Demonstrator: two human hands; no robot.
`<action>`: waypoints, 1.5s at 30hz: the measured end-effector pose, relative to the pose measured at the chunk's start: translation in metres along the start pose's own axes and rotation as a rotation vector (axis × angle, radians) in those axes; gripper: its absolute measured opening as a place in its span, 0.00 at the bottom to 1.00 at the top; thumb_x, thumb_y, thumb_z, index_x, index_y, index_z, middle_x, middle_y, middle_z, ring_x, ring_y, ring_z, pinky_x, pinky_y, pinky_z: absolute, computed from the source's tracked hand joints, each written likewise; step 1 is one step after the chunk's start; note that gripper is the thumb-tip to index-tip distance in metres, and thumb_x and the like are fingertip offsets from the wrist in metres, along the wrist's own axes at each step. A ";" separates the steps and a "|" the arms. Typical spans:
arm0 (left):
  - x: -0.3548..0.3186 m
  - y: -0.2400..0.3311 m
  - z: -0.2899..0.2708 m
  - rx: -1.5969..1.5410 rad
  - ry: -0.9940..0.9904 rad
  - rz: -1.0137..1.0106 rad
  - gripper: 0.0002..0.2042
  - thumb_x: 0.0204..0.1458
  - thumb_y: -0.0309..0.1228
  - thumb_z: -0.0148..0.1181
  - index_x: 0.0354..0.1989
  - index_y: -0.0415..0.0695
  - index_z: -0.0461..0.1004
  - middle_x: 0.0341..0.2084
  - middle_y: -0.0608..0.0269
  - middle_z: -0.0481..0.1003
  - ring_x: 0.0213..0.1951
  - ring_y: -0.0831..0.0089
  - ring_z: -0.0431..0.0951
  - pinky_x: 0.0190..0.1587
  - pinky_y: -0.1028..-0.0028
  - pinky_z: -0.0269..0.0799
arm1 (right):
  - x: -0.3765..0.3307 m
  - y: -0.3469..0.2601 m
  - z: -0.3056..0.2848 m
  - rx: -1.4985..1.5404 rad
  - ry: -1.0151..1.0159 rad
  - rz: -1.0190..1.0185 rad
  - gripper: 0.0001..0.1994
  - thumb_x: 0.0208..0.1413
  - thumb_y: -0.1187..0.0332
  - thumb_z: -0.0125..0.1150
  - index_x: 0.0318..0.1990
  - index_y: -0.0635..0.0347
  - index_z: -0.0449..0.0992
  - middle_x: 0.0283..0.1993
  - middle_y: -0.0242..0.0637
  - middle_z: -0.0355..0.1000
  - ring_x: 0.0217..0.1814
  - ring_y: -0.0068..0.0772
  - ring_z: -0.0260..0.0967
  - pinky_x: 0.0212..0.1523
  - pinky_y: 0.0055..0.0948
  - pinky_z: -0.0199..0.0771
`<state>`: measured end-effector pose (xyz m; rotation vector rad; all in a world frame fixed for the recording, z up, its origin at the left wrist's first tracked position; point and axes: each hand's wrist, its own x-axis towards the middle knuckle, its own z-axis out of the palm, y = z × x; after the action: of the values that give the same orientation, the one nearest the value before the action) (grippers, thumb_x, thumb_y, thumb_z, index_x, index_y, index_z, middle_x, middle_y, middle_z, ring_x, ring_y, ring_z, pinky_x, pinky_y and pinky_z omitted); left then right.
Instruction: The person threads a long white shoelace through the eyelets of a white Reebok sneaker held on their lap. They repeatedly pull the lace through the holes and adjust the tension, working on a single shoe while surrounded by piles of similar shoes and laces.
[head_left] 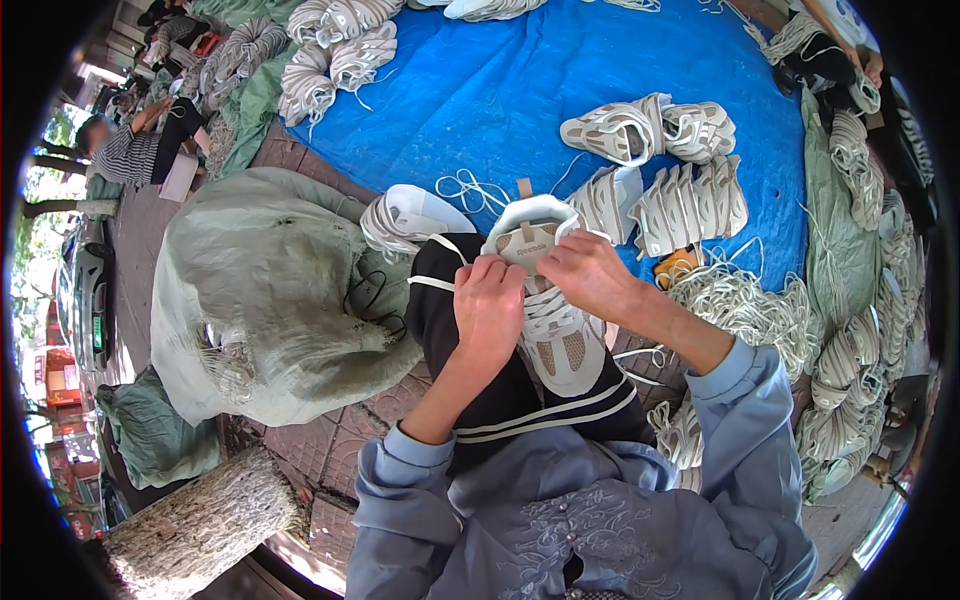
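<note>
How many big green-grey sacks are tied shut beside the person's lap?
1: the full sack lies on the paving left of the lap, where both hands work a shoe. Flatter green bags elsewhere may hide more.

1 view only, head-worn fisheye, looking steeply down over the person's lap from close range. Forearms enter from the lower edge. Blue tarp [560,90] fills the upper field, green sack [270,290] at left. Edges bend toward a dark circular rim.
</note>
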<state>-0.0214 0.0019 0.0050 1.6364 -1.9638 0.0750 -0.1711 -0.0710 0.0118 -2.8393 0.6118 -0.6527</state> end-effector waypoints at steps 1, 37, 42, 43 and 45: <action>0.001 0.000 -0.001 0.010 -0.026 0.000 0.06 0.32 0.21 0.58 0.21 0.44 0.71 0.19 0.67 0.70 0.31 0.70 0.70 0.32 0.71 0.61 | 0.000 0.003 0.002 0.066 0.036 -0.004 0.04 0.33 0.77 0.53 0.20 0.58 0.67 0.20 0.34 0.67 0.27 0.33 0.67 0.30 0.30 0.67; -0.005 0.007 0.001 0.120 -0.097 0.132 0.05 0.29 0.23 0.53 0.18 0.41 0.65 0.20 0.60 0.66 0.34 0.66 0.66 0.34 0.69 0.62 | -0.018 -0.022 0.017 0.384 0.152 0.462 0.02 0.41 0.75 0.52 0.24 0.58 0.67 0.19 0.37 0.69 0.19 0.36 0.69 0.17 0.33 0.67; -0.006 0.008 0.003 0.127 -0.069 0.094 0.05 0.29 0.22 0.54 0.19 0.41 0.66 0.21 0.59 0.66 0.35 0.65 0.66 0.35 0.69 0.62 | -0.016 -0.019 0.021 0.408 0.114 0.479 0.05 0.39 0.76 0.56 0.25 0.57 0.68 0.20 0.35 0.70 0.22 0.33 0.70 0.20 0.29 0.68; -0.005 0.009 0.004 0.121 -0.058 0.091 0.05 0.29 0.22 0.54 0.19 0.40 0.66 0.21 0.59 0.66 0.35 0.65 0.66 0.35 0.69 0.62 | -0.016 -0.018 0.021 0.427 0.110 0.488 0.06 0.38 0.76 0.59 0.25 0.57 0.68 0.20 0.33 0.70 0.23 0.32 0.70 0.22 0.28 0.68; -0.005 0.009 0.007 0.083 -0.058 0.097 0.06 0.28 0.21 0.54 0.19 0.40 0.67 0.21 0.60 0.66 0.35 0.65 0.66 0.35 0.69 0.62 | -0.018 -0.016 0.025 0.501 0.161 0.473 0.03 0.40 0.75 0.54 0.25 0.57 0.68 0.19 0.37 0.69 0.20 0.35 0.69 0.19 0.31 0.68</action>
<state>-0.0321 0.0064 -0.0001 1.6115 -2.1095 0.1497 -0.1691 -0.0478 -0.0131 -2.0951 0.9476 -0.8082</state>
